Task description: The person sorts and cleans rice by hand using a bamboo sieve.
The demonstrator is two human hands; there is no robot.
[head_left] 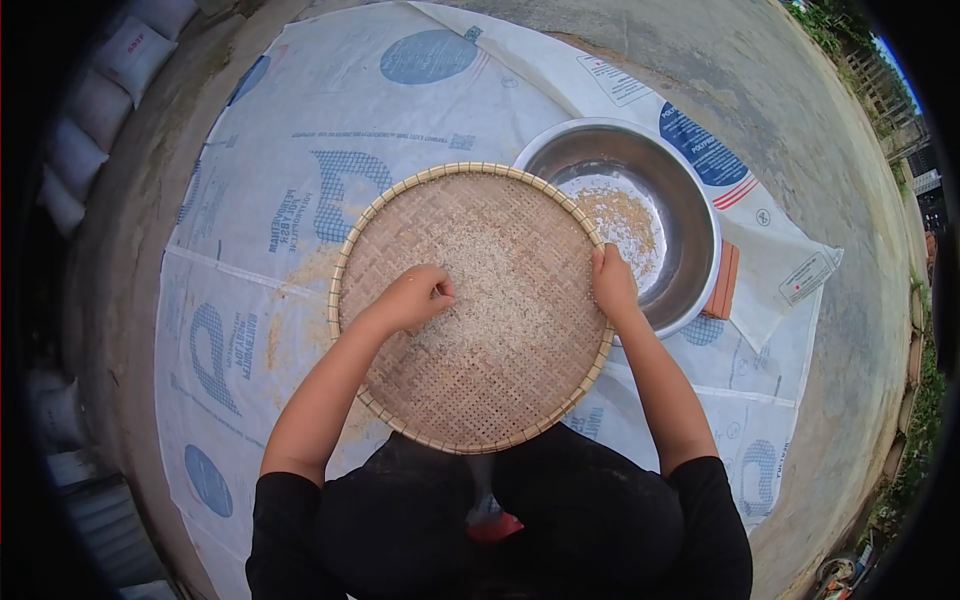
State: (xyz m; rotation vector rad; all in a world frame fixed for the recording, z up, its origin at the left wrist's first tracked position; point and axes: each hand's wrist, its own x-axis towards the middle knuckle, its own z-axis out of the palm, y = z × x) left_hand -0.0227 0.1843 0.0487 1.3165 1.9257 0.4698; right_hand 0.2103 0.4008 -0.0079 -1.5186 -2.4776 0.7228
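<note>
A round woven bamboo winnowing tray (480, 405) lies level over my lap, with pale grains (490, 290), apparently rice, spread across its middle. My right hand (614, 284) grips the tray's right rim, thumb on top. Over the left part of the grains is my left hand (420, 298), its fingertips pinched together. Whatever is between those fingers is too small to make out. Behind the tray's right edge stands a wide metal basin (690, 220), partly covered by the tray. Yellowish husks or grains (620, 220) lie on the basin's bottom.
Printed white plastic sheeting (240, 210) covers the concrete ground (800, 190). Scattered husks (300, 280) lie on it left of the tray. An orange brick (724, 280) sits against the basin's right side. Filled white sacks (135, 55) line the far left.
</note>
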